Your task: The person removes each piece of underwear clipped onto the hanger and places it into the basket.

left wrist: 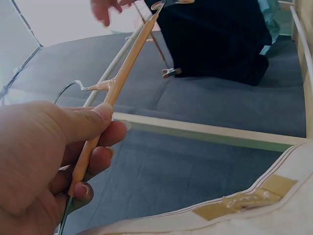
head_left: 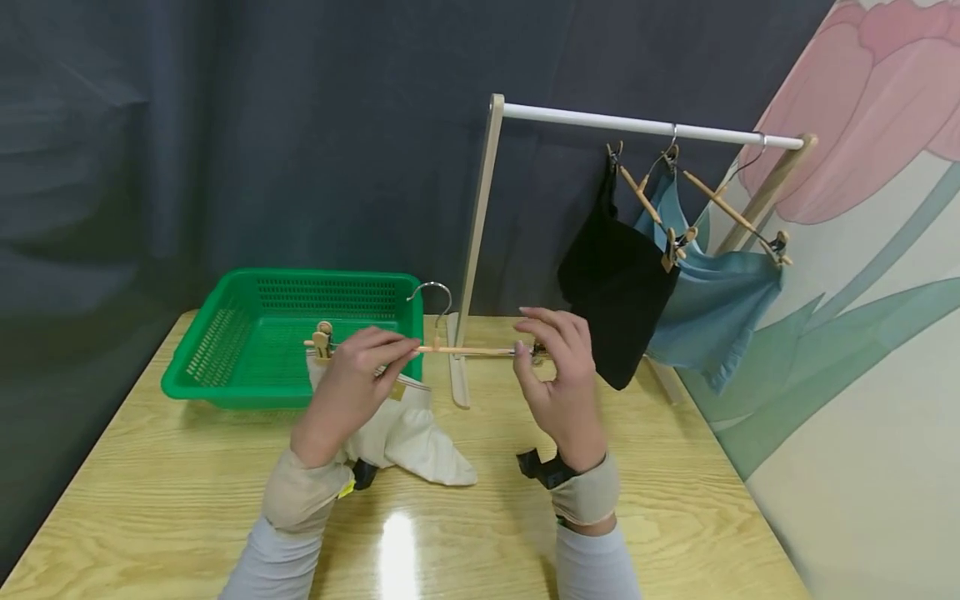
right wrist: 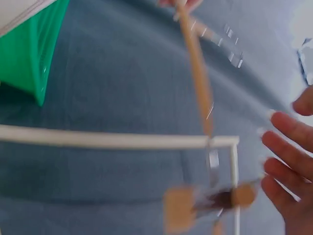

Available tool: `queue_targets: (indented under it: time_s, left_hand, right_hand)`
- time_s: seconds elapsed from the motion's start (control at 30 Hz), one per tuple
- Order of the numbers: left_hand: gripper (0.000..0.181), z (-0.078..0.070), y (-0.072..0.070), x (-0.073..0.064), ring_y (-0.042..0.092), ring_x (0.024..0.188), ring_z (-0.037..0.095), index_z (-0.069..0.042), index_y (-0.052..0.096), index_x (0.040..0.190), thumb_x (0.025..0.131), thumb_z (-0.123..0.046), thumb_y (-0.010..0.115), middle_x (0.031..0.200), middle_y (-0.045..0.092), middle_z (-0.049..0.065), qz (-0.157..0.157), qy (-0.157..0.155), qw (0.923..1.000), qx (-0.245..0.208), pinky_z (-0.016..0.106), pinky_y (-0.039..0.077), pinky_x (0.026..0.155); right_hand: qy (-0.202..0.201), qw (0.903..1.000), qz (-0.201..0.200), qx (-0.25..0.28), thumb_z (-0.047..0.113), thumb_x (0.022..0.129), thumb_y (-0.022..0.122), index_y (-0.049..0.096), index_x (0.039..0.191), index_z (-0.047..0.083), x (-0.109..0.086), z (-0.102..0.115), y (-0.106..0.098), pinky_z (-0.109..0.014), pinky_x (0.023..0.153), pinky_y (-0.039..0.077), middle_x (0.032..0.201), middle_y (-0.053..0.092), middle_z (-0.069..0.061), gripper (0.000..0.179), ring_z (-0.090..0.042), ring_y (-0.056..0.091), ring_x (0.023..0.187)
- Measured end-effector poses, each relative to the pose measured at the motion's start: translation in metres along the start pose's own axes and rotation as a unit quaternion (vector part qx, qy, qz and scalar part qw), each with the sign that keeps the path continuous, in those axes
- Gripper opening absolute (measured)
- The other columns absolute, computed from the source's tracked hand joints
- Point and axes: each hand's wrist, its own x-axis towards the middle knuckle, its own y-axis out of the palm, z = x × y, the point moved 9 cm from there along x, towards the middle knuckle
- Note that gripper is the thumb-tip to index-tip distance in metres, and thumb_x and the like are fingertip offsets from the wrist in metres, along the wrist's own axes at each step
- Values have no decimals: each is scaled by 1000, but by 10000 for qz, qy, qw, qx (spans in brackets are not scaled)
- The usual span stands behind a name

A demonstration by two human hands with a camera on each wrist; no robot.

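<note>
My left hand (head_left: 356, 375) pinches the wooden bar of a clip hanger (head_left: 480, 351) between thumb and fingers, holding it roughly level above the table. The hanger's metal hook (head_left: 442, 287) points upward. Cream cloth, apparently a garment (head_left: 416, 437), hangs from the wooden clip (head_left: 322, 340) at the left end and droops toward the table. Beside the other end is my right hand (head_left: 562, 362), its fingers spread and lightly bent. In the right wrist view those fingers stand apart from the blurred right clip (right wrist: 178, 208), which carries no cloth that I can see.
A green plastic basket (head_left: 292, 392) stands at the left behind the cream garment. Behind the hands is a rack with a white rail (head_left: 585, 117) and wooden legs. A black garment (head_left: 622, 287) and a blue one (head_left: 723, 292) hang there on clip hangers. A painted wall borders the right.
</note>
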Motion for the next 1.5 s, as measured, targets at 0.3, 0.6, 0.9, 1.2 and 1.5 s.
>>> queue_targets:
  time_s: [0.3, 0.6, 0.9, 1.2, 1.5]
  left_hand:
    - [21, -8, 8, -1, 68, 83, 22, -1, 79, 106, 85, 1, 78, 97, 77, 9, 82, 267, 9996, 46, 32, 54, 67]
    - [20, -15, 8, 1, 69, 94, 25, -4, 79, 108, 88, -6, 78, 100, 76, 7, 322, 147, 9989, 319, 41, 56, 86]
    - [30, -9, -26, 1, 62, 111, 38, -2, 76, 117, 88, -5, 78, 117, 72, 17, -552, 189, 9977, 334, 55, 47, 96]
    - [36, 44, -41, -14, 61, 115, 38, 4, 65, 133, 100, -11, 64, 122, 69, 20, -285, -1050, 9941, -22, 56, 44, 102]
    - [42, 69, -24, -25, 62, 116, 32, -5, 57, 142, 110, -29, 46, 126, 68, 14, 584, -1950, 9734, -1051, 53, 47, 100]
  right_hand:
    - [331, 9789, 1911, -648, 14, 94, 75, 74, 119, 6, -7, 11, 52, -34, 90, 56, 115, 71, -6, 26, -22, 66, 106]
    - [384, 9754, 2168, -105, 4, 92, 73, 78, 114, 4, -10, 3, 58, -30, 68, 55, 97, 74, -5, 22, -14, 66, 81]
    - [398, 9799, 1954, -46, 1, 91, 74, 78, 112, 3, -10, -5, 54, -30, 74, 58, 102, 75, -7, 22, -19, 71, 91]
    - [270, 9851, 1665, -333, 2, 91, 74, 79, 111, 6, -12, -5, 45, -32, 75, 59, 102, 75, -6, 21, -20, 71, 92]
    - [109, 9868, 1610, -119, -1, 90, 74, 78, 112, 3, -9, -7, 41, -31, 73, 58, 103, 75, -7, 23, -21, 70, 94]
